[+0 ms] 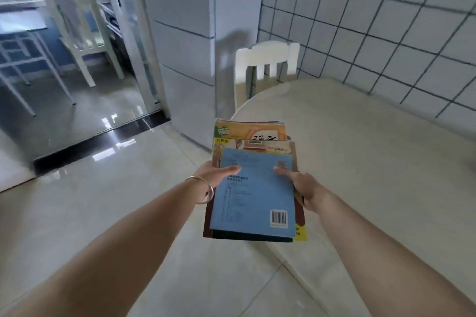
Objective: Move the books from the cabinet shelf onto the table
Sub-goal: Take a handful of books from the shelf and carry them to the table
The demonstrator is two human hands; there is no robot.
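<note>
A pale, cream desk point(373, 162) with a rounded edge fills the right side of the view and stands against a wall of white tiles point(373, 20). Its top has a faint marble pattern and shines a little near the far end. A white chair point(266, 64) stands at that far end. The desk stands on a glossy beige tiled floor point(116, 188).

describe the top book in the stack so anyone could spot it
Beside the pale round table, both hands hold a stack of books. The top book is plain light blue with a barcode at its near right corner, while those beneath show yellow and orange covers.
</note>
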